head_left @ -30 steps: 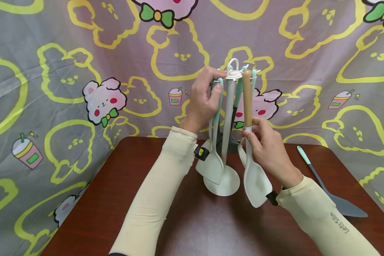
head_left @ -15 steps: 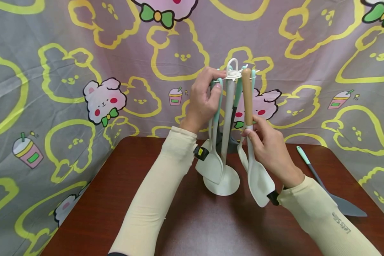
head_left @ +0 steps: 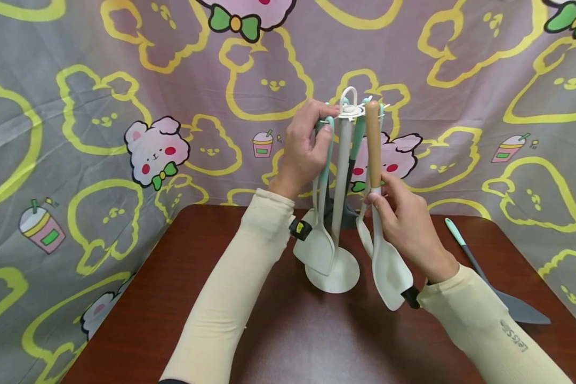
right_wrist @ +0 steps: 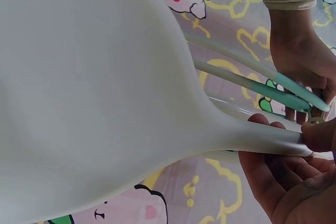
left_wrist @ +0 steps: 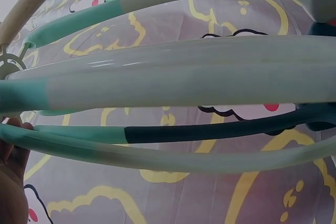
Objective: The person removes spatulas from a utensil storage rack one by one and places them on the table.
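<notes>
In the head view the left hand (head_left: pixel 306 149) grips the top of the white utensil rack (head_left: pixel 338 202) at its left side, thumb against the mint handle of a hanging white turner (head_left: pixel 319 250). The right hand (head_left: pixel 405 226) pinches the white neck of a wooden-handled utensil (head_left: pixel 390 274), held upright at the rack's right with its pale head down. Its wooden handle (head_left: pixel 373 144) reaches the height of the hooks; whether it hangs on one cannot be told. In the right wrist view the pale head (right_wrist: pixel 94 98) fills the left, fingers round its neck.
Other mint-handled utensils hang on the rack, one with a dark grey lower part (head_left: pixel 349 216). A grey turner with a mint handle (head_left: pixel 518 308) lies at the right of the brown table (head_left: pixel 182 277). A patterned cloth (head_left: pixel 249 58) hangs behind.
The right hand has moved the wooden-handled utensil slightly right, its head swinging right and its handle top rising a little. The left hand has stayed on the rack.
</notes>
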A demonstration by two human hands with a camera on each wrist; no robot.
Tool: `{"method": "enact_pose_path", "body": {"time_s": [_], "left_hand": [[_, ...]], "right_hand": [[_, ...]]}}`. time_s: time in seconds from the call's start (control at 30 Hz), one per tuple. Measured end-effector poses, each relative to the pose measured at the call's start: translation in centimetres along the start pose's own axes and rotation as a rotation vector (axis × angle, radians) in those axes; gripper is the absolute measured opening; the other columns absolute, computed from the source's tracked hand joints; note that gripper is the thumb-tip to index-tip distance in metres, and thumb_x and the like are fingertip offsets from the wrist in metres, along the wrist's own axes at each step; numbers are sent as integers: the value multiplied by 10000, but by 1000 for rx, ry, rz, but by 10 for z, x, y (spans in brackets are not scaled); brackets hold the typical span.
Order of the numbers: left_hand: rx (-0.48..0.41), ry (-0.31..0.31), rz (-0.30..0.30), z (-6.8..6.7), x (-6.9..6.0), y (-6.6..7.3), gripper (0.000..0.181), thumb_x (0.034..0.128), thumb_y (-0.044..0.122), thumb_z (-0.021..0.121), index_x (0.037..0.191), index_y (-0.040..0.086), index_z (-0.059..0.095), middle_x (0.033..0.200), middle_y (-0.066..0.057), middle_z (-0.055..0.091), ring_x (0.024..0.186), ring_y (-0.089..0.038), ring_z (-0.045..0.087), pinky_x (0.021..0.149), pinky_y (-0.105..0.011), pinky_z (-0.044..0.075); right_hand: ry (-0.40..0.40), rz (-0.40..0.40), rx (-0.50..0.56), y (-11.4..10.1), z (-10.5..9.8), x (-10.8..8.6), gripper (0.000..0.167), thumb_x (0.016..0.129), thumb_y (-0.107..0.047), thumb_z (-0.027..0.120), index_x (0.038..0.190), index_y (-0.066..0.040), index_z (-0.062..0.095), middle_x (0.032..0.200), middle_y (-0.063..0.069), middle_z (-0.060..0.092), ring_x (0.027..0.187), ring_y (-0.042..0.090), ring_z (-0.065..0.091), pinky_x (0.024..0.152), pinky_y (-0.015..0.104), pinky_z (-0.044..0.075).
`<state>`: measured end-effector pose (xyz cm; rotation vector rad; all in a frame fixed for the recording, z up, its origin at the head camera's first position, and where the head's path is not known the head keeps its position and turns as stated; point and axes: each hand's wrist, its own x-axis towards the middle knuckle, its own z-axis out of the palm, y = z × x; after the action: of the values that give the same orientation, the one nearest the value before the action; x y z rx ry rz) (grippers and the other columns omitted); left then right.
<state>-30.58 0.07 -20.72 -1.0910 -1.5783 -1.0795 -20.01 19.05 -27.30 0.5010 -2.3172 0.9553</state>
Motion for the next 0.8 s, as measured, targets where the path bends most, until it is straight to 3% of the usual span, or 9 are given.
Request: {"method": "enact_pose_path", "body": {"time_s": [0.6,0.8], "left_hand": [[-3,-17,-12,0,0,1,274,889,61,439,1046,-46,637,1047,-189,656,1082,-278,620,944,-260,465],[-9,-3,-4,1,0,0,272,882,55,435,1036,-57,631,1033,-195,653,1085,-284,629,953,-254,469]], "right_hand": [[1,25,18,-1,-3,-2,307,999,-167,567,1287,-60,546,773,62,680,510,46,523,453,221,415],[3,25,26,-1,-2,-3,310,995,-154,572,1284,-48,538,793,91,688,551,62,588,449,230,431]]}}
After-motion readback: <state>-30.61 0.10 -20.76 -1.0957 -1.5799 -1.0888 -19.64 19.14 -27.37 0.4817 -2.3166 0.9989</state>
